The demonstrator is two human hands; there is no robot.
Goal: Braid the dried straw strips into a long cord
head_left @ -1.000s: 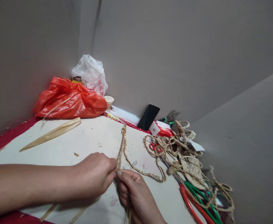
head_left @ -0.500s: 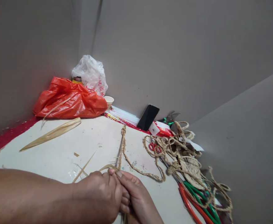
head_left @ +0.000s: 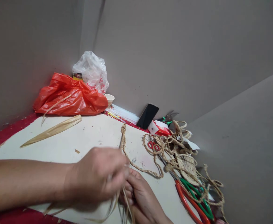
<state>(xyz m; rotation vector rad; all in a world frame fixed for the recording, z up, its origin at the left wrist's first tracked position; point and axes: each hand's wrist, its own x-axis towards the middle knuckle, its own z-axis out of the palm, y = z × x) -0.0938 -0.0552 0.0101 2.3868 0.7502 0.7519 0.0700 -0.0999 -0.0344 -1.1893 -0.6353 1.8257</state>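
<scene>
My left hand (head_left: 99, 177) is closed over thin straw strands (head_left: 120, 202) at the near end of a braided straw rope (head_left: 123, 141), and it is blurred by motion. My right hand (head_left: 143, 199) lies just beneath and to the right, its fingers curled round the same strands. The braid runs away from my hands across the white board (head_left: 89, 133) and loops back toward a pile of straw rope (head_left: 180, 149) on the right.
A long dry leaf (head_left: 53, 130) lies at the left of the board. Red (head_left: 68, 98) and white plastic bags (head_left: 92, 71) sit in the back corner beside a small cup (head_left: 109, 99). A black phone (head_left: 147, 116) leans on the wall. Red- and green-handled shears (head_left: 192, 199) lie at the right.
My left hand has lifted and swung right across the braid's end, now covering it. The loose strands that stuck out left now hang down between my hands. The view tilted slightly.
</scene>
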